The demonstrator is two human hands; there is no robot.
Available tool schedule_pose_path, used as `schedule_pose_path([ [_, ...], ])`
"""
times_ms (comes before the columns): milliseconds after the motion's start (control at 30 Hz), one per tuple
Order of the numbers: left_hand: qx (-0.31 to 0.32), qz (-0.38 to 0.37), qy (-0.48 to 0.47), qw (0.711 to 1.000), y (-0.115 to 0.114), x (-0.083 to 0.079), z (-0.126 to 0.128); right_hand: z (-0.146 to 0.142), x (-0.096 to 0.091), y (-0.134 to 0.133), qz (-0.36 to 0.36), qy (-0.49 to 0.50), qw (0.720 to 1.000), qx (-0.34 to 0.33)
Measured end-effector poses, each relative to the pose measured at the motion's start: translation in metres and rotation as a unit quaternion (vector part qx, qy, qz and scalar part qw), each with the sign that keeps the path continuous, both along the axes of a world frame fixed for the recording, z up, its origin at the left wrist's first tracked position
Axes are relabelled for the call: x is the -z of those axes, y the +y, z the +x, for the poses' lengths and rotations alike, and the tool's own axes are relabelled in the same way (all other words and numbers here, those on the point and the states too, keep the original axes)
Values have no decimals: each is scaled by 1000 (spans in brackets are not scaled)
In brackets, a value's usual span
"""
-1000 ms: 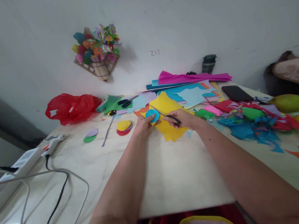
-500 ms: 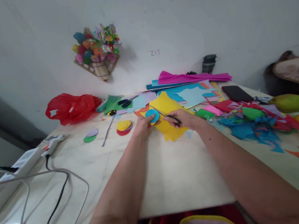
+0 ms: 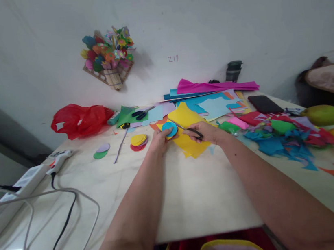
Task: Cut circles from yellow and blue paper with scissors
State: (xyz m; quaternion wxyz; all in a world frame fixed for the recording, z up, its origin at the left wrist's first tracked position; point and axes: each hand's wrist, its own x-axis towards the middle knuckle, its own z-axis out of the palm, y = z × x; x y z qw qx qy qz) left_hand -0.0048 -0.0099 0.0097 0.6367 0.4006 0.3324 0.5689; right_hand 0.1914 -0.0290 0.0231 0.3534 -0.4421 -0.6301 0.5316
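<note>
My left hand (image 3: pixel 160 139) pinches a blue paper circle (image 3: pixel 170 128), with its thumb on top and a yellow piece showing at the edge beneath. Scissors (image 3: pixel 194 133) are gripped in my right hand (image 3: pixel 206 132), their blades pointing left toward the circle's edge. Under and behind both hands lies a yellow sheet (image 3: pixel 188 116) with a ragged outline. Left of my hands sits a small pile of yellow circles (image 3: pixel 138 139) over red ones (image 3: pixel 138 147). Farther left are a lilac circle (image 3: pixel 104 147) and a green circle (image 3: pixel 100 154).
Coloured scraps (image 3: pixel 291 133) heap at the right beside two mangoes (image 3: pixel 322 115) and a black phone (image 3: pixel 265 104). Second scissors (image 3: pixel 141 114) lie on green sheets at the back. A red plastic bag (image 3: pixel 82 119) stands back left; a power strip (image 3: pixel 24 185) with cables is front left.
The blue circle has shifted very slightly left in my left hand, and less yellow shows at its edge. Otherwise both hands and the scissors look nearly the same.
</note>
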Motion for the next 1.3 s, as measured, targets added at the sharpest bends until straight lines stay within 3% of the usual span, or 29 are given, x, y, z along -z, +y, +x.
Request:
schedule_pose_path([
  [500, -4, -4, 9, 1000, 2, 1, -2, 2, 3, 3, -8, 12, 1000, 0],
  [800, -7, 2, -35, 999, -5, -7, 1, 6, 7, 8, -8, 5, 1000, -10],
  [1067, 17, -7, -24, 1000, -7, -9, 4, 0, -13, -10, -17, -22, 1000, 3],
  [1300, 34, -11, -23, 999, -7, -7, 5, 0, -14, -12, -15, -10, 1000, 8],
])
